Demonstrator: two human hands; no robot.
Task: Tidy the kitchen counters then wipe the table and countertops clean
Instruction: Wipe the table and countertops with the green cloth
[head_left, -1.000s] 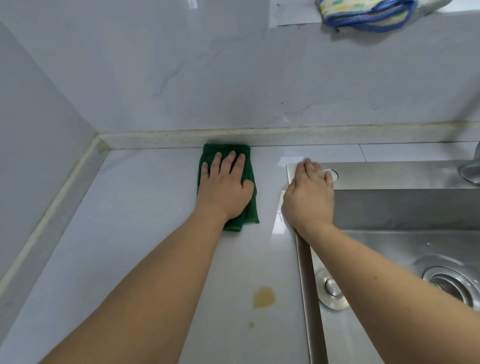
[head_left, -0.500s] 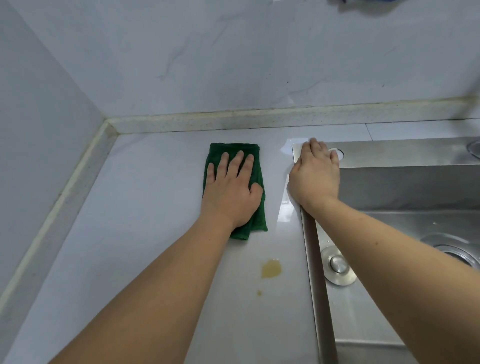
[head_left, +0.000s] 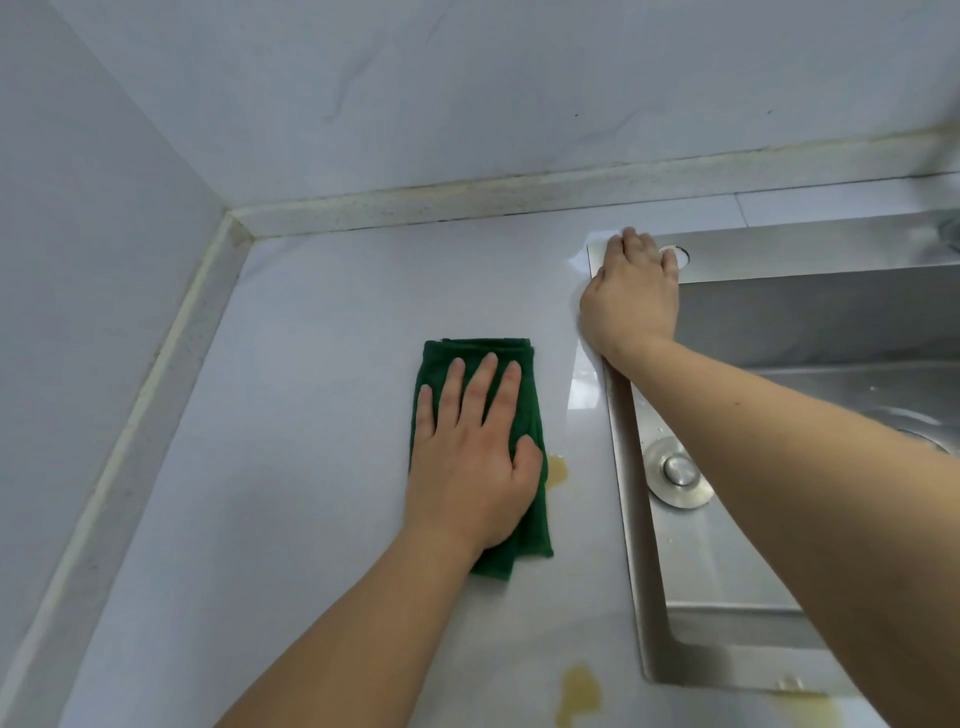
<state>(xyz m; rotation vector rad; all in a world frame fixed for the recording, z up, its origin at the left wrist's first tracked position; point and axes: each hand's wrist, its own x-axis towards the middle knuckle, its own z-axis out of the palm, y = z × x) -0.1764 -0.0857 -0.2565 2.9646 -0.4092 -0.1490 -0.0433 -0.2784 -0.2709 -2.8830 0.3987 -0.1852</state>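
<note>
White tabletop (head_left: 291, 415) is pressed by the left hand (head_left: 467, 467), fingers flat on a green cloth (head_left: 524, 364); at two o'clock, the right hand (head_left: 631, 296) is laid flat on the sink rim (head_left: 621, 467), gripping nothing.

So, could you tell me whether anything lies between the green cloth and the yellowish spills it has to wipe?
Nothing visible does. The green cloth, flat under the left hand, already touches the nearer spill, and bare countertop leads to the lower spill.

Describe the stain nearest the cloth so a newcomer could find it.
Start at the steel sink on the right. On the white counter beside it, the left hand presses a green cloth. The yellowish stain touches the cloth's right edge; another stain lies nearer.
</note>
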